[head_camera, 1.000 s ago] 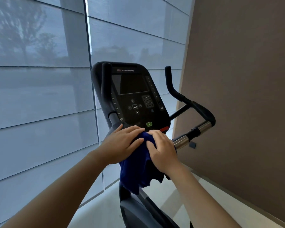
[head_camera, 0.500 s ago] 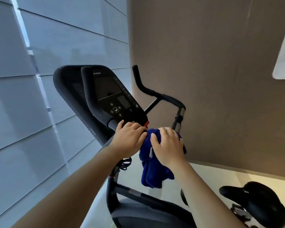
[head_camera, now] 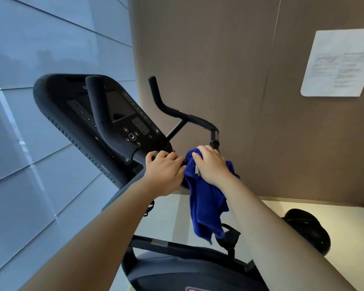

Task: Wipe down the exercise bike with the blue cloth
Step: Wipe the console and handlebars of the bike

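Cloth [head_camera: 206, 206], blue and bunched, lies over the handlebar [head_camera: 197, 120] of the bike [head_camera: 176, 274] just right of the console [head_camera: 113, 114], its loose end hanging down. We grasp it with our right hand [head_camera: 212, 164], fingers curled over the top of the bunch, while our left hand [head_camera: 164, 171] sits just beside it, fingers clenched over the handlebar at the console's lower edge. A black seat [head_camera: 309, 229] shows low at right, a paper sheet [head_camera: 338, 61] on the brown wall [head_camera: 218, 49].

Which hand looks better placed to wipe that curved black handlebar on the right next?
Right. The right hand holds the blue cloth just below the handlebar, so it probably only needs to slide up. The left hand rests by the console, not gripping the cloth.
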`<state>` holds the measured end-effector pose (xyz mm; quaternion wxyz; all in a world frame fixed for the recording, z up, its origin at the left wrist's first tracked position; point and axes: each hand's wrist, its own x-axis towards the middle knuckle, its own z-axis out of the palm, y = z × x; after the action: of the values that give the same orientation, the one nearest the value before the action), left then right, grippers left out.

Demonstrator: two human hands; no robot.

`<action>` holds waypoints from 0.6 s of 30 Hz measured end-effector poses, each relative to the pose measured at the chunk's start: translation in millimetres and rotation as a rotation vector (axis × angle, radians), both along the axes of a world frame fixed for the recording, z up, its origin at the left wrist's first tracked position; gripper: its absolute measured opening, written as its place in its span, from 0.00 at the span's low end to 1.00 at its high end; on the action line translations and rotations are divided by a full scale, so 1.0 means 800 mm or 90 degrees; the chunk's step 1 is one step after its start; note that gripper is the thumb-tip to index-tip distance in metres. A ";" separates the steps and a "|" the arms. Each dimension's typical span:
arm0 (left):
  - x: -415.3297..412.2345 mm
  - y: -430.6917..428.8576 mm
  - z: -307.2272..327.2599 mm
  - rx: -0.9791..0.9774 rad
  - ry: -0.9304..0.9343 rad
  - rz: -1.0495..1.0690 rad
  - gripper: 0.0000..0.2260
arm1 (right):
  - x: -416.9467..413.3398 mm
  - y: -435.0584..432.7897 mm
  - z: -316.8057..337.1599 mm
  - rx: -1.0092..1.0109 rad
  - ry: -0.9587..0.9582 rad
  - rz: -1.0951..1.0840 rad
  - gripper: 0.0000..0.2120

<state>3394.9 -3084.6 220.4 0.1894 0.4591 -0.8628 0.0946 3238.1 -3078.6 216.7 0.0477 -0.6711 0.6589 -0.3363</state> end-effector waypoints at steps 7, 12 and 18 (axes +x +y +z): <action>0.001 0.003 0.000 0.013 0.007 0.005 0.17 | 0.005 0.031 -0.018 0.063 -0.070 -0.071 0.39; 0.001 0.004 0.004 0.026 -0.033 0.001 0.17 | 0.006 0.062 -0.030 -0.060 -0.042 -0.063 0.19; 0.002 0.004 0.002 0.032 -0.016 -0.010 0.18 | 0.003 0.085 -0.045 -0.137 -0.002 0.011 0.16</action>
<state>3396.7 -3081.7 222.2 0.1676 0.4557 -0.8708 0.0774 3240.8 -3010.6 180.5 -0.0208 -0.6777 0.6131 -0.4054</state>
